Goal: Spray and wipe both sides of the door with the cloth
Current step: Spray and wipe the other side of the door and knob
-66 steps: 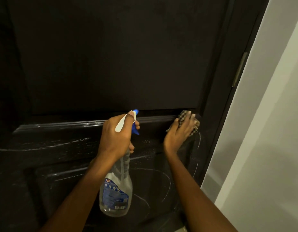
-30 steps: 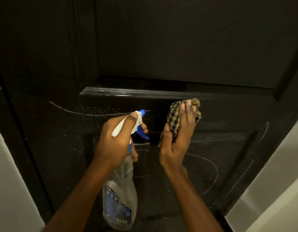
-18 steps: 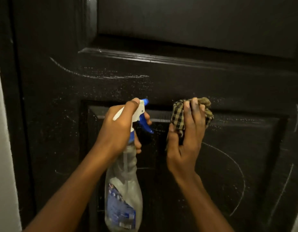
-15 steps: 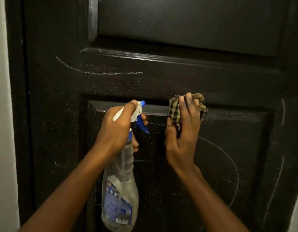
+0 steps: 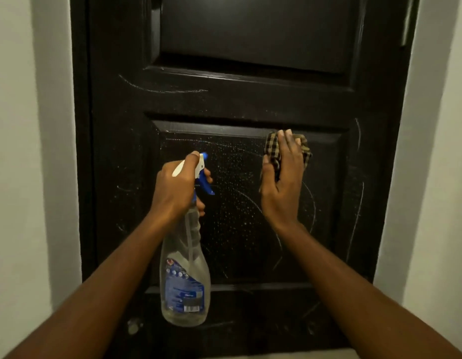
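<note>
White walls (image 5: 22, 151) stand on both sides of a big dark door (image 5: 250, 99), which fills the middle of the view. In front of its lower panel (image 5: 237, 255), the left hand (image 5: 174, 190) is curled tight round the neck of a clear spray bottle (image 5: 184, 275), with 1 fingertip on the blue trigger (image 5: 205, 183). The right hand (image 5: 283, 187) lies flat, fingers straight, and presses a small checked cloth (image 5: 272, 149) onto the top right corner of that panel, beside lots of tiny wet drops (image 5: 232, 177).
</note>
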`<move>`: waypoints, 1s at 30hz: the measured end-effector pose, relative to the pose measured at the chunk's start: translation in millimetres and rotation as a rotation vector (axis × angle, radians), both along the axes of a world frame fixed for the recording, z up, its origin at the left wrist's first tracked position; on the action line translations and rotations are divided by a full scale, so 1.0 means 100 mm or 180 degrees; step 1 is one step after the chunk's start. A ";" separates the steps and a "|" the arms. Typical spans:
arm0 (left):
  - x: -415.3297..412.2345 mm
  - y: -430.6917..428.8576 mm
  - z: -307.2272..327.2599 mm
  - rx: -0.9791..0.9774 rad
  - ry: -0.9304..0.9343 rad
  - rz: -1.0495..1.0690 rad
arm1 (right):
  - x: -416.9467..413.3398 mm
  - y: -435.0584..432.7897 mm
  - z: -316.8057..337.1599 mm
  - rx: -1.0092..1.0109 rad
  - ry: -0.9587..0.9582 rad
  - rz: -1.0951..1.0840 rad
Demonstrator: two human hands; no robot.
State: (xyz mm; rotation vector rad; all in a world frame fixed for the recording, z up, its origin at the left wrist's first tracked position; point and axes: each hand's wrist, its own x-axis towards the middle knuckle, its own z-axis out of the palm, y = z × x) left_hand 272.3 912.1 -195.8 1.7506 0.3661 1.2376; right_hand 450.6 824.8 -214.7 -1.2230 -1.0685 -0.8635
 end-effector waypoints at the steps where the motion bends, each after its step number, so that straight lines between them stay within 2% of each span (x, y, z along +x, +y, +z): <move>1: -0.02 -0.07 -0.04 -0.0012 0.0032 0.0011 | -0.03 -0.06 -0.03 0.0020 0.0057 -0.0040; 8: 0.11 -0.21 -0.15 -0.0053 -0.0043 -0.0112 | -0.04 0.02 -0.14 0.0292 0.0485 -0.0104; 13: 0.56 0.17 -0.12 0.0042 -0.0038 -0.0265 | 0.44 0.46 -0.05 0.0455 0.0180 -0.0134; 17: 0.73 0.40 -0.01 0.0059 -0.0116 -0.0302 | 0.75 0.64 0.06 0.0490 0.0159 -0.0072; 24: 0.94 0.29 0.26 0.0223 0.0053 -0.0338 | 1.08 0.34 0.11 0.0543 0.0207 -0.0215; 30: 1.43 -0.06 0.51 0.0176 0.0339 -0.0672 | 1.51 -0.03 0.26 0.0539 0.0097 -0.0503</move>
